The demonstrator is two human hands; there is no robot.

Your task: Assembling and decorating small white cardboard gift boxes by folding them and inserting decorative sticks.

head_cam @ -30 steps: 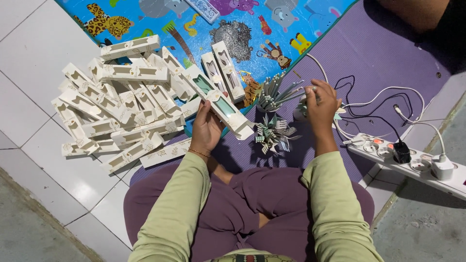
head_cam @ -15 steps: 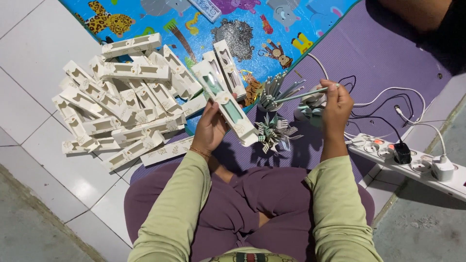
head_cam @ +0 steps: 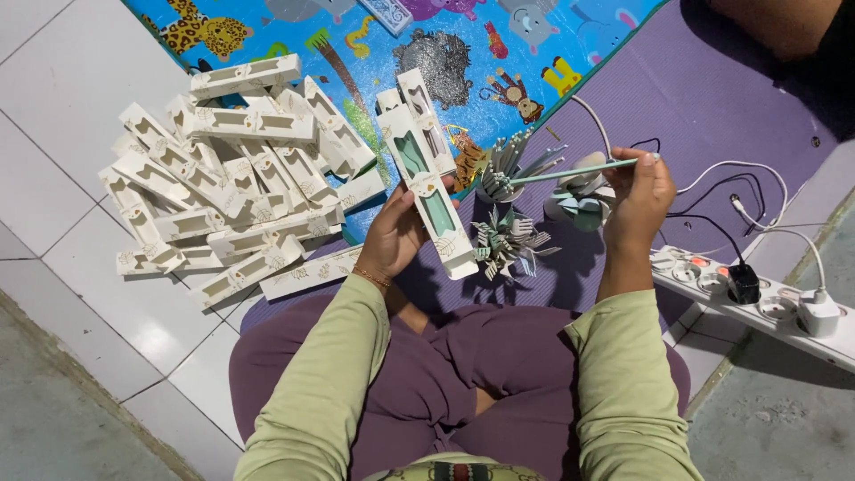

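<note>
- We see a colourful play mat [head_cam: 392,44] printed with cartoon animals lying on the tiled floor [head_cam: 53,107], with a purple mat [head_cam: 712,98] over its right part.
- We sit cross-legged at the near edge of the purple mat, in green sleeves and purple trousers.
- A heap of white carton boxes [head_cam: 223,178] with cut-out windows spreads over the left edge of the play mat and onto the floor.
- A white power strip [head_cam: 757,303] lies at the right edge of the purple mat, with a black adapter and a white plug in it, and thin cables loop beside it.
- Our left hand [head_cam: 392,240] holds one long white window box [head_cam: 427,191] tilted up above the near edge of the play mat; its fingers are curled round the box's lower part.
- A cluster of pale green sticks [head_cam: 508,240] lies fanned on the purple mat between our hands, and another bunch stands just behind it.
- Our right hand [head_cam: 637,200] is raised over the purple mat, its fingers pinching the right end of a thin pale green stick [head_cam: 570,171] that points left toward the box.
</note>
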